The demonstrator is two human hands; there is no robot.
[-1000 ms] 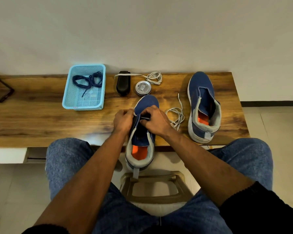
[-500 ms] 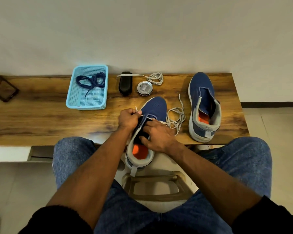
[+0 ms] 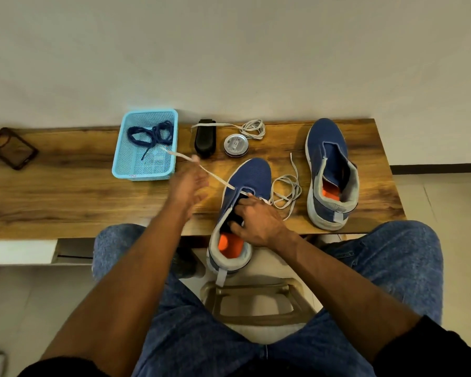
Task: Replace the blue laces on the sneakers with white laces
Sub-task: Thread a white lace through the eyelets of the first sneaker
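A blue sneaker with an orange insole lies over the wooden table's front edge. My right hand holds it by the tongue opening. My left hand, blurred, pinches the white lace and draws it taut up and to the left out of a front eyelet. The rest of that lace lies coiled to the right of the shoe. A second blue sneaker without laces lies at the right. Blue laces sit in a light blue basket. Another white lace lies at the back.
A black brush and a round tin sit behind the held sneaker. A dark phone case lies at the far left. A plastic stool stands between my knees. The wall runs right behind the table.
My left hand has pulled the white lace end out to the upper left, drawing it through the eyelet. My right hand slid back from the eyelets to the tongue opening. The sneaker's toe swung right.
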